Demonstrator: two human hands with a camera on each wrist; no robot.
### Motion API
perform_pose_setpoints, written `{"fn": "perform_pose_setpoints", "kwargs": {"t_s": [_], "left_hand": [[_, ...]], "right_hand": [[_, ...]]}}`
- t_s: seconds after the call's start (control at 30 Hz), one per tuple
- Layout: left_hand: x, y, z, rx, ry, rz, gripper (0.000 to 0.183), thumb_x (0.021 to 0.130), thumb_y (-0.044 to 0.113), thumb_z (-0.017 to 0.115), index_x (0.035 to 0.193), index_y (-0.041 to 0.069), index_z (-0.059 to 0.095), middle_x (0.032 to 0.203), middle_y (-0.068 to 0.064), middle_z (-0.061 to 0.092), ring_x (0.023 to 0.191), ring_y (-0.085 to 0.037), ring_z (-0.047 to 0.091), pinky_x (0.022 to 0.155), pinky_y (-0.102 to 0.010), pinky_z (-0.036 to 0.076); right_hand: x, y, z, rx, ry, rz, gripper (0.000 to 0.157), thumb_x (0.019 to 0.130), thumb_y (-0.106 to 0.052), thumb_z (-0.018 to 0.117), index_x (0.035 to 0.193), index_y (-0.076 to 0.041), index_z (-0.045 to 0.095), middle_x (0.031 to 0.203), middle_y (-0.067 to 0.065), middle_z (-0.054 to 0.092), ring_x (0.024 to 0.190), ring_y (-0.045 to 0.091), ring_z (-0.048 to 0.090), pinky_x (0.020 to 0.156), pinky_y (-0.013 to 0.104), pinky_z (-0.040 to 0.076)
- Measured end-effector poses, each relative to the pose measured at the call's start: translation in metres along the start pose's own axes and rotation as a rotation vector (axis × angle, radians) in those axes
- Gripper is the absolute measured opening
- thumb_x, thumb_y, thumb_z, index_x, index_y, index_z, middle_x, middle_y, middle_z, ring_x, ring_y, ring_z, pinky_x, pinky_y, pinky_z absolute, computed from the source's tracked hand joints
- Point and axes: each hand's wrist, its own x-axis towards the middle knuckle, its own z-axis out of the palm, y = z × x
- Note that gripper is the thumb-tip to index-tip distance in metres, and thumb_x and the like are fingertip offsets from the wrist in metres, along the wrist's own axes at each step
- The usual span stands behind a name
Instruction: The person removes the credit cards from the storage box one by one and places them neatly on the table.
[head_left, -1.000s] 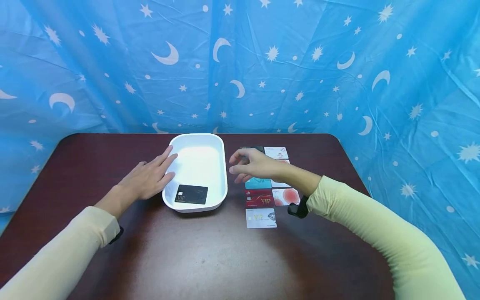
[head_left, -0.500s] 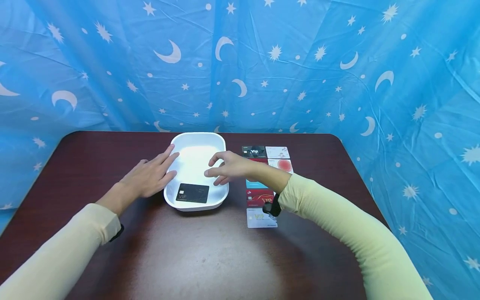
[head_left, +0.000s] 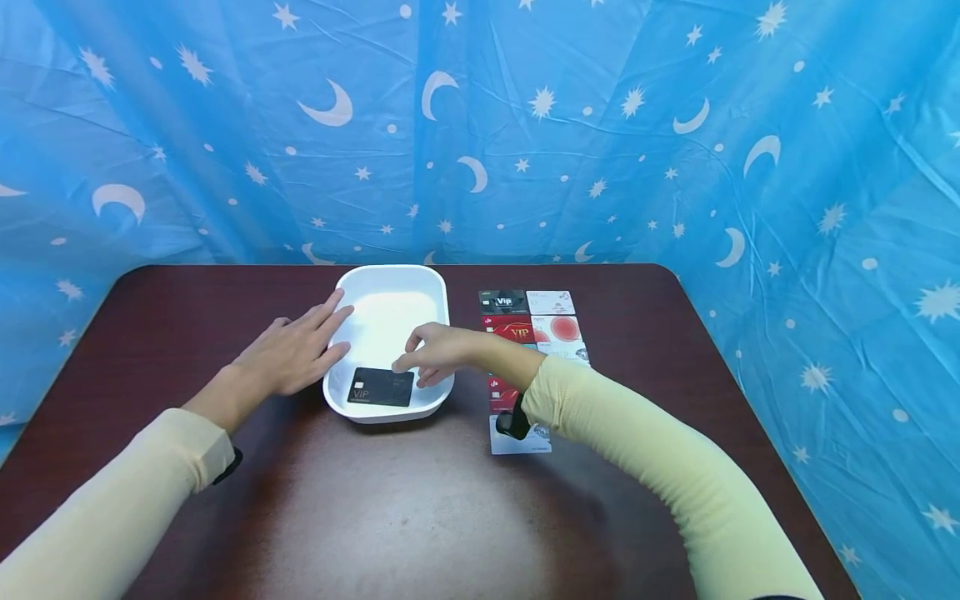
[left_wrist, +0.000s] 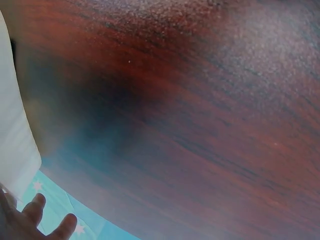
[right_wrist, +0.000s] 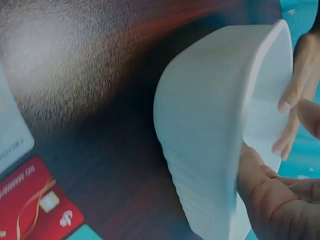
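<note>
A white plastic tray (head_left: 437, 300) stands on the table with a black VIP card (head_left: 381, 387) lying flat at its near end. My left hand (head_left: 298, 348) rests on the tray's left rim with its fingers spread. Over the tray's right rim, my right hand (head_left: 441, 350) reaches in, its fingers loosely bent, with the thumb and a fingertip close to the card's upper right edge. Whether they touch the card cannot be seen. In the right wrist view the right hand (right_wrist: 272, 200) is at the tray's rim (right_wrist: 250, 100), and the card is hidden behind the wall.
Right of the tray, several cards lie in two columns, including a black Vip card (head_left: 502, 301), a red VIP card (head_left: 510, 327) and a white card with a red circle (head_left: 558, 328). The right forearm crosses above some of them. A blue curtain (head_left: 480, 125) hangs behind the table.
My right hand has moved left from above the card columns into the tray, then down and nearer to the black card. The left hand has stayed on the tray's rim.
</note>
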Motion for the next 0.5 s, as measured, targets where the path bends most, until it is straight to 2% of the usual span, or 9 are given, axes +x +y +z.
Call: {"fn": "perform_pose_setpoints", "kwargs": {"t_s": [0.2,0.5], "left_hand": [[0.001,0.000,-0.001,0.000,0.001,0.005,0.071,0.102,0.048,0.040,0.158,0.007,0.023,0.165,-0.019,0.011,0.146,-0.043,0.026,0.105,-0.073,0.029],[-0.001,0.000,-0.002,0.004,-0.004,0.012,0.071,0.102,0.048,0.039,0.158,0.007,0.023,0.165,-0.019,0.010,0.145,-0.044,0.027,0.104,-0.073,0.029]], "right_hand": [[0.006,-0.001,0.009,0.002,-0.022,0.012,0.035,0.096,-0.018,0.064,0.120,0.001,0.048,0.132,0.024,0.049,0.111,0.032,0.060,0.097,0.041,0.052],[0.014,-0.005,0.016,0.011,0.013,0.038,0.037,0.095,-0.021,0.066,0.121,-0.001,0.049,0.124,0.018,0.054,0.114,0.033,0.062,0.091,0.038,0.055]]}}
